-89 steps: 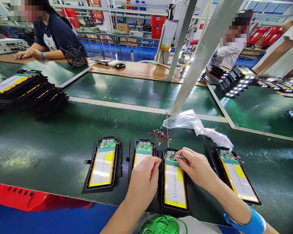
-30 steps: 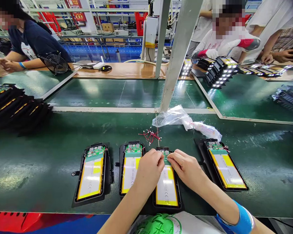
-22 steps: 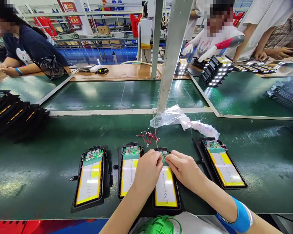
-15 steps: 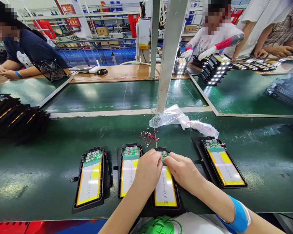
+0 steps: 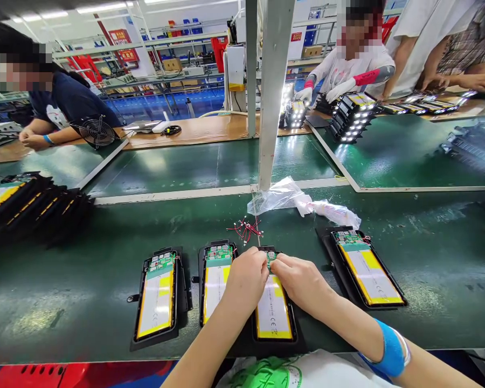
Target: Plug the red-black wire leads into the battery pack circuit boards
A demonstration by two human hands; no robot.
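Battery pack (image 5: pixel 272 315) lies flat in a black plastic tray (image 5: pixel 268 349) on the green bench mat (image 5: pixel 64 323), its long white-and-yellow pouch running toward the person and its green circuit board (image 5: pixel 271 258) at the far end. The pack sits upright in the tray, not tilted, with the board partly hidden by the hands.

Both forearms reach in from the near edge of the bench and converge on that board. The left hand (image 5: pixel 246 283) is curled, knuckles up, just left of the board, over the neighbouring pack's tray edge. The right hand (image 5: pixel 301 283) lies lower and flatter, its fingers (image 5: pixel 281 265) angled in from the right until they touch the board. A blue wristband (image 5: pixel 392 355) circles the right forearm. The fingers of both hands are closed in at the board, but whether they pinch something small there cannot be told.

Just left of the battery pack lies a matching pack (image 5: pixel 217 280) in its tray, with a third (image 5: pixel 157 302) beyond it. A fourth (image 5: pixel 367 275) lies to the right, angled. Directly beyond the pack lies a small tangle of red wire connectors (image 5: pixel 246 230), and beside that a crumpled clear plastic bag (image 5: pixel 278 196).
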